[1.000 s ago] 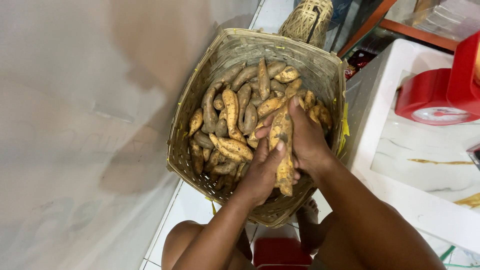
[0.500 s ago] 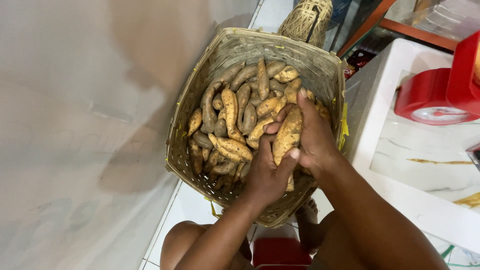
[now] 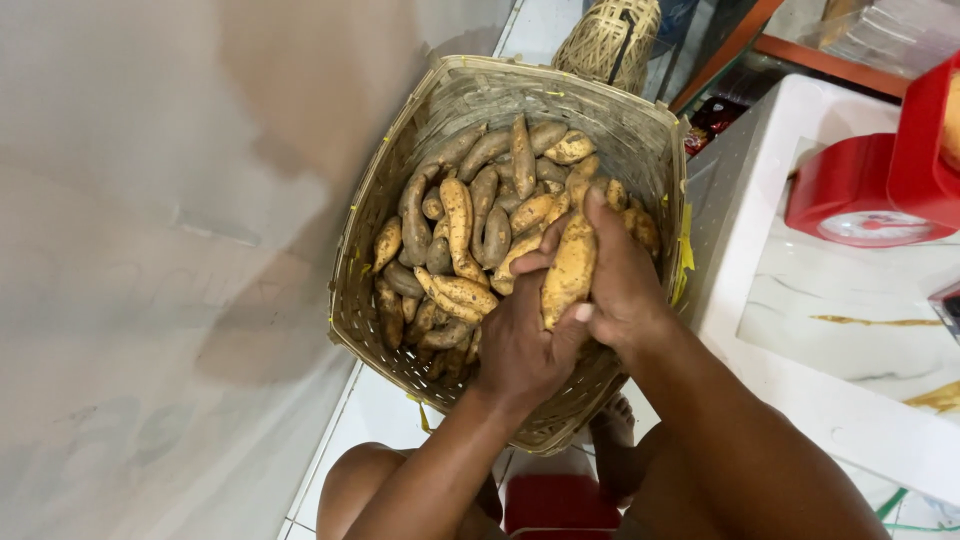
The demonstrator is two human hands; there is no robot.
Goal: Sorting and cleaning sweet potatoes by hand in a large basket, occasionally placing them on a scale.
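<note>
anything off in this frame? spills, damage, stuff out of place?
Nothing spilled: every sweet potato sits inside the woven basket. The left hand and right hand together hold one sweet potato over the pile. One small oddity: frayed yellow strips hang loose at the basket's rim on the right side, which looks like wear.

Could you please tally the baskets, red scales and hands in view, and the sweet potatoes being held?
Baskets: 2, large and small
Red scales: 1
Hands: 2, left hand and right hand
Held sweet potato: 1
Total: 6
</note>
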